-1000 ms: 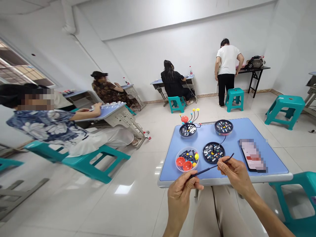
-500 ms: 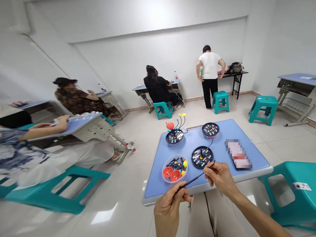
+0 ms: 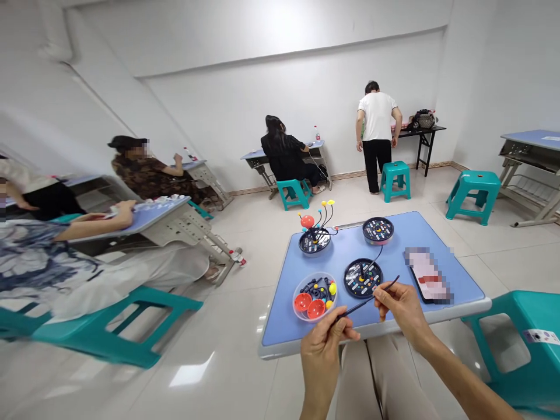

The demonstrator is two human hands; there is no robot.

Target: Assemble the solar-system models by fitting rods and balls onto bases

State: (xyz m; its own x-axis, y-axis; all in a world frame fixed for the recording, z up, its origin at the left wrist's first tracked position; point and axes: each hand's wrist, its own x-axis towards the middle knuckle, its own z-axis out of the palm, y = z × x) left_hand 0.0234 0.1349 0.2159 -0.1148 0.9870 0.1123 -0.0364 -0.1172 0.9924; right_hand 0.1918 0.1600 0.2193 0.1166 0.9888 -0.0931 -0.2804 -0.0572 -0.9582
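A thin black rod (image 3: 359, 305) slants between my hands above the near edge of the blue desk (image 3: 280, 315). My left hand (image 3: 326, 344) pinches its lower end, and my right hand (image 3: 400, 306) pinches it close to the upper end. Just beyond lies a round black base (image 3: 363, 279) printed with planets, a short post at its middle. To its left, a clear round tub (image 3: 296, 303) holds two red half-shells (image 3: 315, 309), yellow balls and several small black parts. Behind stands a planet model (image 3: 307, 221) with a red ball on curved black arms.
Another round planet-printed container (image 3: 378, 230) sits at the desk's far side, and a phone (image 3: 429, 277) lies at the right. Teal stools (image 3: 520, 332) flank the desk. Several people sit or stand at other desks, one in a white shirt (image 3: 378, 116) by the wall.
The view has shifted slightly left, so the room appears further right. Both hands still hold the rod, and my left hand is now closer to my right. The standing person's arms have lowered.
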